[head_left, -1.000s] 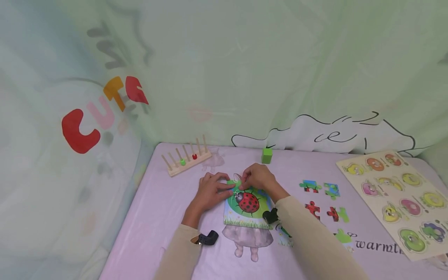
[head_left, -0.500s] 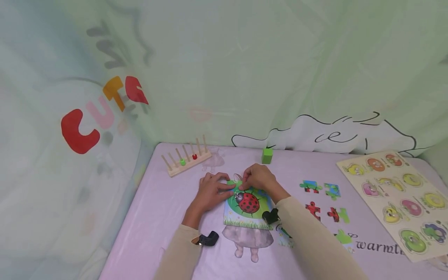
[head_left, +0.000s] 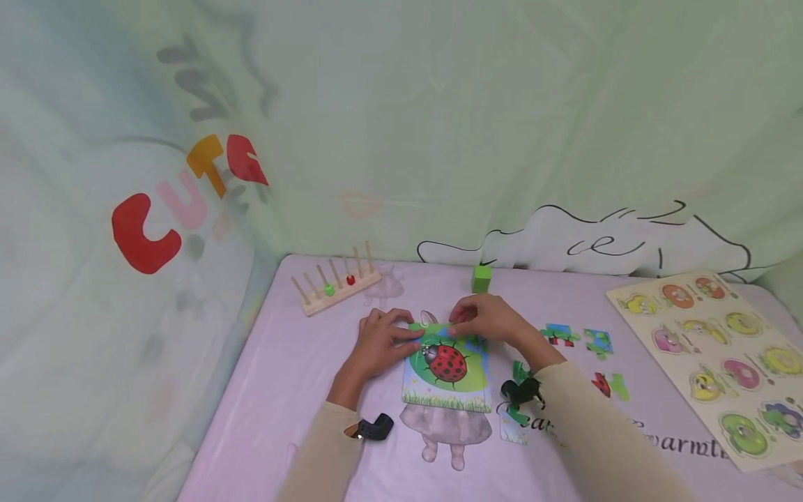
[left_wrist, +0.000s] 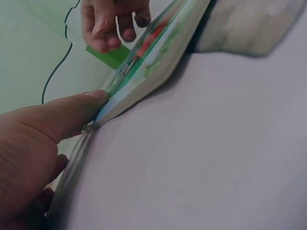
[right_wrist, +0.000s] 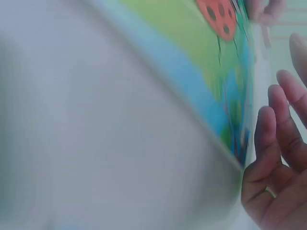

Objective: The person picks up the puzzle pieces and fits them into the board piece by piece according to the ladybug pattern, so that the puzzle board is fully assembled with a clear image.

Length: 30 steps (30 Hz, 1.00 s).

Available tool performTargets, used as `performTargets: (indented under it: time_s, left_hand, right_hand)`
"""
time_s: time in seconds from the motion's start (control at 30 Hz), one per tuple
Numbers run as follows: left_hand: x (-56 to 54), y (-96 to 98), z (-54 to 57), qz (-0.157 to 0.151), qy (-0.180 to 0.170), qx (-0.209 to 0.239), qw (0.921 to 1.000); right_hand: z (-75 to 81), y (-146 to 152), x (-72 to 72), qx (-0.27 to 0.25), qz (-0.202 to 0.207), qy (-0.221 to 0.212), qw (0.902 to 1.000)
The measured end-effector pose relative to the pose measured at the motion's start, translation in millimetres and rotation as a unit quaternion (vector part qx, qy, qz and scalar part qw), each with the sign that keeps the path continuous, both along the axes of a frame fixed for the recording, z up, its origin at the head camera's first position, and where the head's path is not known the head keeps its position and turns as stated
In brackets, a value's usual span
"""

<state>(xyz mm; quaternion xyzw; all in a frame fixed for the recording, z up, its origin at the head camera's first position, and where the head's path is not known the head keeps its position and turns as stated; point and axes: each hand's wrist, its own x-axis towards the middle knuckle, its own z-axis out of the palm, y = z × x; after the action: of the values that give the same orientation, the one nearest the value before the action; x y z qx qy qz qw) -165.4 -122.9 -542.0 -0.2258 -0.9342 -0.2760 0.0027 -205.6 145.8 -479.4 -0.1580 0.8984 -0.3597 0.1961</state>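
Note:
A square ladybird jigsaw board (head_left: 447,397) lies on the table in the head view, with a red spotted ladybird (head_left: 447,363) at its middle. My left hand (head_left: 378,343) holds the board's upper left corner, its thumb on the surface in the left wrist view. Over the upper right part of the board is my right hand (head_left: 492,317); the right wrist view shows its fingers (right_wrist: 266,127) loosely bent, with nothing between them. The hands hide parts of the board's top edge. Loose jigsaw pieces lie to the right, among them a blue-and-red one (head_left: 560,333) and a blue-green one (head_left: 599,341).
A red-and-green piece (head_left: 611,385) and a grass-patterned piece (head_left: 514,429) lie near the right sleeve. A wooden peg stand (head_left: 329,301) and a green block (head_left: 481,279) stand at the back. At far right lies a fruit picture board (head_left: 715,362).
The right hand has moved right along the board's top edge, its fingers coming away from the spot near the ladybird's head. The left hand stays at the corner.

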Motion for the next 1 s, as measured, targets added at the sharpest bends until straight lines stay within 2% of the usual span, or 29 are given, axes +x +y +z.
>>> performTargets:
  time_s: [0.17,0.37,0.5,0.7,1.0]
  left_hand:
    - [0.1,0.1,-0.2,0.001,-0.004,-0.002,1.0000]
    - [0.8,-0.6,0.0,0.000,-0.001,-0.003,1.0000]
    - [1.0,-1.9,0.1,0.000,0.005,-0.003,1.0000]
    - [1.1,-2.6,0.1,-0.002,0.009,0.001,1.0000]
    - [3.5,-2.6,0.2,-0.001,0.008,0.005,1.0000]
  right_hand:
    - [7.9,26,4.6,0.004,-0.010,0.015,0.9998]
    - [18.4,64,12.6,0.046,-0.029,0.040,0.9977]
    - [20.5,88,17.4,0.075,-0.058,0.031,0.9950]
    - [12.8,123,22.0,0.109,-0.090,0.024,0.9896]
    - [3.8,155,26.7,0.134,-0.078,0.045,0.9869]
